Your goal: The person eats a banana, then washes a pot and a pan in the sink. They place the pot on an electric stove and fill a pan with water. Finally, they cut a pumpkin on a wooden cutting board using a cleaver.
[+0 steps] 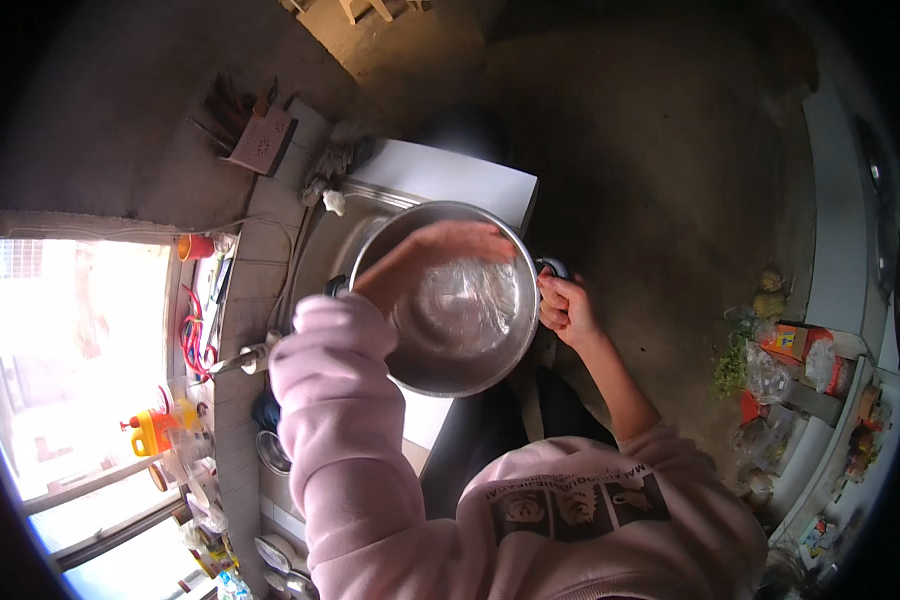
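Note:
A large stainless steel pot (465, 360) is tilted over the edge of a metal sink (326, 244), its wide mouth facing me. My right hand (566, 306) grips its handle (553, 266) on the right side. Inside the pot is my left hand (465, 241), fingers stretched toward the right wall and blurred by motion. Nothing shows in that hand, though its palm is hidden. The pot's bottom shines, and I cannot tell whether water lies there. A second dark handle (336, 285) pokes out beside my left sleeve.
White countertop (457, 176) borders the sink's far side. At left are a faucet (255, 358), a metal bowl (273, 451) and a windowsill with a yellow jug (146, 435). A pink utensil holder (262, 139) hangs on the wall. Bagged groceries (769, 371) lie at right.

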{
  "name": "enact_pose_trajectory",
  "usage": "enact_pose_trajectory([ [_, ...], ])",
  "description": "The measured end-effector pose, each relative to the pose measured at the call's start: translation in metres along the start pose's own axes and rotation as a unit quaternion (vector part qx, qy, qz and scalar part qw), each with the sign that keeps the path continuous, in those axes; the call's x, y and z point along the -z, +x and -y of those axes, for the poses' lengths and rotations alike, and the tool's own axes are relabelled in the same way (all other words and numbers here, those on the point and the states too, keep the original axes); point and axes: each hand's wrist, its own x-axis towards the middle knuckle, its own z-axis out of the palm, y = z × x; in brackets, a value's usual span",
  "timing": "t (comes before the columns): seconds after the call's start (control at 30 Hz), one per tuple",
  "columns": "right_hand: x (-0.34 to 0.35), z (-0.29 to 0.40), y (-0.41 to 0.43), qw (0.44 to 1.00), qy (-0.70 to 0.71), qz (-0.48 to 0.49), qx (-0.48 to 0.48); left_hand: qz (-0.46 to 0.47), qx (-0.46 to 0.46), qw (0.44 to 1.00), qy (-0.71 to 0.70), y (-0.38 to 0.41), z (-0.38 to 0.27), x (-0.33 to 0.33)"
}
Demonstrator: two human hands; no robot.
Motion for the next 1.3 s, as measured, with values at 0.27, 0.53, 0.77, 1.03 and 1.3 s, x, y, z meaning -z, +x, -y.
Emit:
enact_pose_trajectory([
  [0.27, -0.001, -0.001, -0.002, 0.999, 0.021, -0.018, 0.033, -0.122, 0.338, 0.923, -0.139, -0.135, -0.058, -0.013],
  [0.53, -0.002, -0.014, 0.008, 0.994, -0.024, -0.059, 0.083, -0.126, 0.304, 0.810, -0.486, -0.013, -0.170, -0.108],
  [0.77, -0.004, -0.004, -0.003, 1.000, -0.004, 0.005, -0.001, -0.615, 0.162, 0.378, -0.672, 0.055, -0.037, -0.037],
  [1.03, 0.001, -0.007, 0.005, 1.000, 0.005, 0.012, 0.010, -0.238, 0.202, 0.745, -0.589, 0.018, -0.075, -0.175],
  [1.3, -0.009, -0.004, 0.008, 1.000, -0.014, 0.001, 0.011, 0.061, 0.344, 0.936, 0.038, -0.001, -0.136, -0.124],
])
